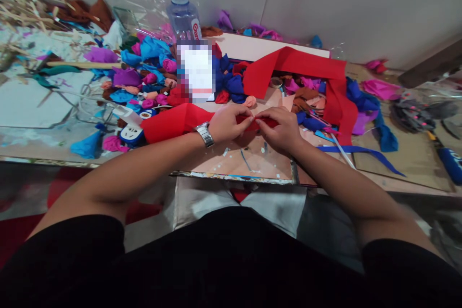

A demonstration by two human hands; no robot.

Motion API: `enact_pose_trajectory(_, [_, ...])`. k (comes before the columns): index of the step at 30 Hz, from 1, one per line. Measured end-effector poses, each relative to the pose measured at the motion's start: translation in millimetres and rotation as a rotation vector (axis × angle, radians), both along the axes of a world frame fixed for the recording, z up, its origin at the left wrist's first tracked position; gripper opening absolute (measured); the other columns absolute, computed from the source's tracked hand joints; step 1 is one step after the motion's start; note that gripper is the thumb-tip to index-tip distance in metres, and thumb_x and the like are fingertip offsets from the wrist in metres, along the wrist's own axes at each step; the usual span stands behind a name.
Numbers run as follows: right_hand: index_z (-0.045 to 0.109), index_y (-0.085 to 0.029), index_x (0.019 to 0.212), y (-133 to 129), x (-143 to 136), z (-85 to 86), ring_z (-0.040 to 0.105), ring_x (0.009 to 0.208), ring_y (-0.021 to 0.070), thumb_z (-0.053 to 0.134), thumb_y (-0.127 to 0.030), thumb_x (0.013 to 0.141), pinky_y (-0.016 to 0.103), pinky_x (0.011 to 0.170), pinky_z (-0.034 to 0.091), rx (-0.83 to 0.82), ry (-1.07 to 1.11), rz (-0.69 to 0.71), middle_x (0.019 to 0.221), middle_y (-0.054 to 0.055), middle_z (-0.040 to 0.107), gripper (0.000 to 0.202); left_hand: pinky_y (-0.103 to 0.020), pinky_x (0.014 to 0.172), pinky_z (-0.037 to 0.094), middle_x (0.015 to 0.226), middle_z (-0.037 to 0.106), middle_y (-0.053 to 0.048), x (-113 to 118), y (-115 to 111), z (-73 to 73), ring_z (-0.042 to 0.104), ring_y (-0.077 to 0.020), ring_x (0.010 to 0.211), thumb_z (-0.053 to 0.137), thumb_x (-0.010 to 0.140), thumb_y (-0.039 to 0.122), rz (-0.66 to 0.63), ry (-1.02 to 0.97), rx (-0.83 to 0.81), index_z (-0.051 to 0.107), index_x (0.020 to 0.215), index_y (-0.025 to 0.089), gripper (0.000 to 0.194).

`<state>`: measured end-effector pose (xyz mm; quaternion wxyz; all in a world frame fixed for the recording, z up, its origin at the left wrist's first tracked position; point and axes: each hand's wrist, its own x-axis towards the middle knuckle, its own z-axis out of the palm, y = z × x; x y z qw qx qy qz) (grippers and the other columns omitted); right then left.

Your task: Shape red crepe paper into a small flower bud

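Note:
A wide red strip (176, 120) lies to the left of my hands and runs under the left one. My left hand (231, 122), with a metal watch at the wrist, pinches a gathered part of red material between thumb and fingertips. Close against it, my right hand (279, 127) pinches the same red piece, and the fingertips of both hands nearly meet. Another long red strip (306, 62) lies behind and to the right, bent down toward the table edge. A peach crumpled piece (250, 101) sits just behind my hands.
Behind my hands stand a bottle (182, 14) and a bright, blurred-out screen (198, 72). Crumpled blue, pink and purple pieces surround them. A power strip (133, 134) is at the left, near pliers (45, 77). A blue strip (368, 153) lies at the right near the table's front edge.

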<state>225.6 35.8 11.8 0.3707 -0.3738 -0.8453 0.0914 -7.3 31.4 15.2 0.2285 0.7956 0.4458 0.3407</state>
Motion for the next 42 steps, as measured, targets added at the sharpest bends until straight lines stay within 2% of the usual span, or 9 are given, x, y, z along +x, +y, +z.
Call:
enact_pose_trajectory(9, [0.076, -0.024, 0.095, -2.1, -5.9, 2.0, 0.075, 0.092, 0.0260, 0.069, -0.032, 0.099, 0.043, 0.088, 0.056, -0.058, 0.078, 0.015, 0.097, 0.006, 0.083, 0.012, -0.046, 0.094, 0.048, 0.100, 0.084, -0.007, -0.6, -3.2, 0.4, 0.073, -0.0268, 0.096, 0.056, 0.106, 0.048, 0.000, 0.121, 0.208, 0.083, 0.102, 0.023, 0.037])
enact_pose_trajectory(15, [0.073, -0.023, 0.093, -3.5, -7.9, 2.4, 0.070, 0.089, 0.0246, 0.067, -0.033, 0.097, 0.040, 0.084, 0.054, -0.181, 0.085, -0.022, 0.093, 0.005, 0.079, 0.011, -0.049, 0.096, 0.046, 0.099, 0.084, -0.009, -0.4, -2.1, -0.5, 0.073, -0.0288, 0.099, 0.057, 0.107, 0.046, -0.027, 0.168, 0.266, 0.083, 0.103, 0.023, 0.035])
enact_pose_trajectory(19, [0.074, -0.023, 0.094, -3.7, -7.4, 3.5, 0.070, 0.088, 0.0238, 0.068, -0.033, 0.096, 0.038, 0.082, 0.054, -0.212, 0.089, -0.007, 0.095, 0.006, 0.080, 0.011, -0.048, 0.095, 0.046, 0.098, 0.083, -0.009, -1.2, -0.6, -3.2, 0.073, -0.0280, 0.098, 0.057, 0.107, 0.045, -0.019, 0.168, 0.246, 0.083, 0.102, 0.023, 0.034])
enact_pose_trajectory(25, [0.073, -0.023, 0.092, -2.0, -6.7, 2.0, 0.070, 0.090, 0.0249, 0.068, -0.032, 0.096, 0.040, 0.086, 0.053, -0.147, 0.054, 0.006, 0.093, 0.006, 0.080, 0.011, -0.047, 0.094, 0.046, 0.098, 0.083, -0.007, 0.0, -0.3, -5.6, 0.072, -0.0280, 0.098, 0.058, 0.107, 0.044, -0.017, 0.166, 0.242, 0.083, 0.101, 0.023, 0.033])
enact_pose_trajectory(32, [0.075, -0.023, 0.094, -2.1, -6.2, 1.3, 0.072, 0.088, 0.0244, 0.069, -0.033, 0.095, 0.038, 0.082, 0.054, -0.222, 0.072, -0.025, 0.093, 0.006, 0.080, 0.012, -0.046, 0.094, 0.047, 0.099, 0.082, -0.008, -0.2, -1.6, -1.0, 0.072, -0.0280, 0.098, 0.056, 0.107, 0.048, -0.027, 0.168, 0.201, 0.082, 0.103, 0.023, 0.036])
enact_pose_trajectory(36, [0.077, -0.023, 0.103, -1.5, -2.9, 4.0, 0.075, 0.096, 0.0271, 0.072, -0.031, 0.093, 0.042, 0.089, 0.057, -0.184, 0.072, -0.010, 0.103, 0.007, 0.083, 0.014, -0.045, 0.091, 0.049, 0.100, 0.081, -0.010, -1.8, -1.1, 0.8, 0.071, -0.0279, 0.095, 0.054, 0.106, 0.046, -0.005, 0.156, 0.161, 0.080, 0.105, 0.021, 0.036])
enact_pose_trajectory(42, [0.077, -0.024, 0.097, -0.5, -3.4, 4.5, 0.074, 0.094, 0.0274, 0.072, -0.039, 0.097, 0.044, 0.090, 0.057, -0.115, 0.024, 0.019, 0.099, 0.008, 0.083, 0.016, -0.045, 0.091, 0.048, 0.103, 0.082, -0.009, -1.3, -1.2, 0.1, 0.071, -0.0274, 0.096, 0.053, 0.106, 0.045, -0.054, 0.135, 0.142, 0.080, 0.106, 0.021, 0.036])
